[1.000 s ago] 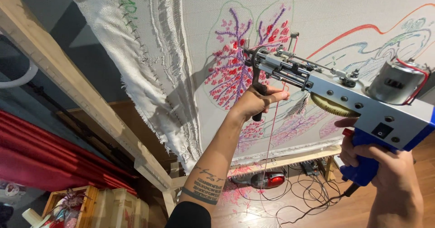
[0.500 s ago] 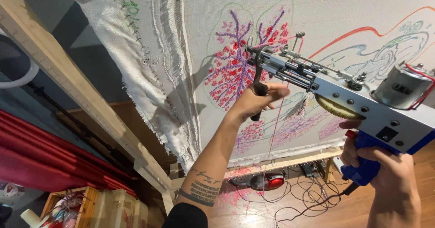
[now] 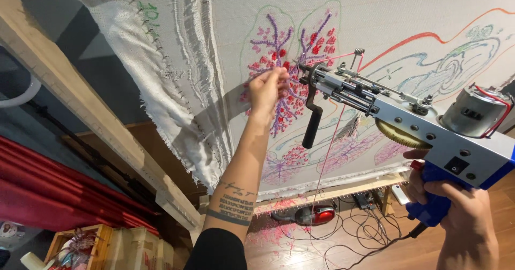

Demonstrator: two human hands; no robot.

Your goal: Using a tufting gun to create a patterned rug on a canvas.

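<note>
My right hand [image 3: 464, 224] grips the blue rear handle of a silver tufting gun [image 3: 407, 117], which points left at a stretched pale cloth [image 3: 386, 18] with a partly tufted pink, red and purple design [image 3: 284, 61]. My left hand [image 3: 266, 90] is raised at the gun's needle tip, its fingertips pinched on a thin strand of yarn [image 3: 292, 78] against the cloth. The gun's black front handle [image 3: 312, 125] hangs free just right of that hand. A pink-red yarn strand [image 3: 326, 157] trails down from the gun.
A wooden frame beam [image 3: 80, 114] runs diagonally on the left, with loose cloth folded over it. Below are a red vacuum cleaner [image 3: 315, 215], tangled black cables [image 3: 365, 235] on the wooden floor, a wooden crate [image 3: 80, 246] and red fabric [image 3: 48, 195].
My left hand let go of the black front handle and moved up and left to the needle tip, pinching yarn. The gun stays in my right hand.
</note>
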